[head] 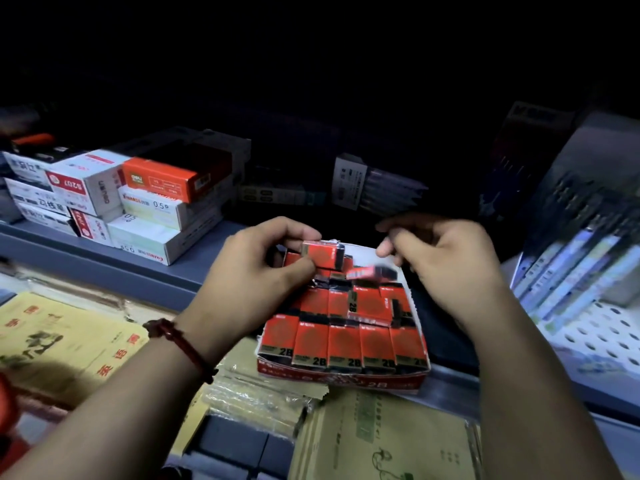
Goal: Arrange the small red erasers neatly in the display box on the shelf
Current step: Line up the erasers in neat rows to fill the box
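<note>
The left hand [256,271] pinches one red eraser [322,252] above the display box [346,381], at its far end. The right hand [446,265] is half curled; whether it holds the blurred eraser [372,272] beneath, I cannot tell. Probably light, firm, slick-wrapped: take the long sides.

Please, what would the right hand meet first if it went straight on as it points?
Probably the red eraser pinched by the left hand; the right hand points left toward it, depth unclear.

The small red erasers [343,341] wear glossy paper sleeves in a red-and-white cardboard display box [346,379]. The grey shelf [104,258] looks matt painted metal; yellow paper booklets [69,341] look matt.
</note>
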### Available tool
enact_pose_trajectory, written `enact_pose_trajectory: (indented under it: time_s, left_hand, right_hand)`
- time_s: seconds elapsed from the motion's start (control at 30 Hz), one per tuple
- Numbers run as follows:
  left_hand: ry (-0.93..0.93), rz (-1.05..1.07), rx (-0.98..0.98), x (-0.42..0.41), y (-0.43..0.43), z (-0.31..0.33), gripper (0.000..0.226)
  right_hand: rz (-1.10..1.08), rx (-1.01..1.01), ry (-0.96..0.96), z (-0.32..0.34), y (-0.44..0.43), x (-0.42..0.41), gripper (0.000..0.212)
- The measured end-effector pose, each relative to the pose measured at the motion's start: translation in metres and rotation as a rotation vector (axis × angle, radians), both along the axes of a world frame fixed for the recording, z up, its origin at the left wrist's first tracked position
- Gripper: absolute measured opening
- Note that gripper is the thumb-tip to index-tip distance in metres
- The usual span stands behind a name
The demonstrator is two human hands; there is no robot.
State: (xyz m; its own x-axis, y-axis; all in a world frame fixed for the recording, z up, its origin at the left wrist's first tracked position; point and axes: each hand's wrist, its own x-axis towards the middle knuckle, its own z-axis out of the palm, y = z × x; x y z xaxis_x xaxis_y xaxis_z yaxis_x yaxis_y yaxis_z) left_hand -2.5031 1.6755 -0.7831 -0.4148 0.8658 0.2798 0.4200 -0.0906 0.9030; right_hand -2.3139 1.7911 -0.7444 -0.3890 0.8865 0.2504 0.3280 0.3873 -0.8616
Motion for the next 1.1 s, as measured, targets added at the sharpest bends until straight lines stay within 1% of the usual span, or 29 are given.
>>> enact_pose_trajectory:
  time_s: [0.13,0.23,0.37,0.5,0.57,0.7,0.73,0.8,0.87,0.9,0.93,0.97,1.03,1.1]
  left_hand:
    - [0.004,0.003,0.011,0.0,0.002,-0.003,0.023]
    - [-0.015,-0.012,0.012,-0.001,0.002,-0.003,0.022]
    - [-0.017,-0.017,0.01,-0.001,0.003,-0.002,0.022]
    - [-0.033,-0.016,0.005,0.0,0.002,-0.002,0.021]
    - [-0.029,-0.018,0.009,0.0,0.001,-0.002,0.02]
    - [-0.033,-0.022,0.022,0.001,0.001,-0.002,0.02]
    - [-0.036,-0.024,0.026,0.001,0.001,-0.002,0.02]
    - [-0.039,-0.021,0.028,0.001,0.001,-0.002,0.022]
    - [-0.048,-0.007,0.031,0.0,0.002,-0.003,0.024]
    - [-0.048,-0.002,0.033,0.0,0.002,-0.003,0.026]
    - [-0.046,-0.003,0.031,-0.001,0.002,-0.004,0.027]
    - [-0.041,-0.006,0.03,-0.002,0.002,-0.004,0.027]
    - [-0.041,-0.017,0.031,-0.003,0.003,-0.005,0.025]
    - [-0.043,-0.029,0.033,-0.004,0.004,-0.006,0.024]
  right_hand:
    - [0.087,0.011,-0.138,-0.003,-0.003,-0.005,0.02]
    - [0.132,0.008,-0.196,0.004,-0.007,-0.003,0.017]
    - [0.239,0.025,-0.336,0.015,-0.015,0.004,0.016]
    - [0.354,-0.042,-0.344,0.019,-0.017,0.01,0.016]
    - [0.394,-0.044,-0.352,0.021,-0.017,0.012,0.013]
    - [0.329,-0.021,-0.33,0.015,-0.013,0.01,0.014]
    - [0.298,-0.005,-0.307,0.013,-0.012,0.008,0.011]
    - [0.211,0.026,-0.227,0.011,-0.009,0.006,0.005]
    - [0.092,0.062,-0.193,0.011,-0.004,0.008,0.013]
    - [0.054,0.082,-0.197,0.011,-0.001,0.01,0.012]
    - [0.04,0.087,-0.203,0.012,-0.001,0.012,0.008]
    - [0.047,0.086,-0.22,0.013,0.001,0.015,0.009]
    - [0.062,0.063,-0.245,0.013,0.003,0.017,0.017]
    - [0.063,0.054,-0.249,0.013,0.003,0.018,0.015]
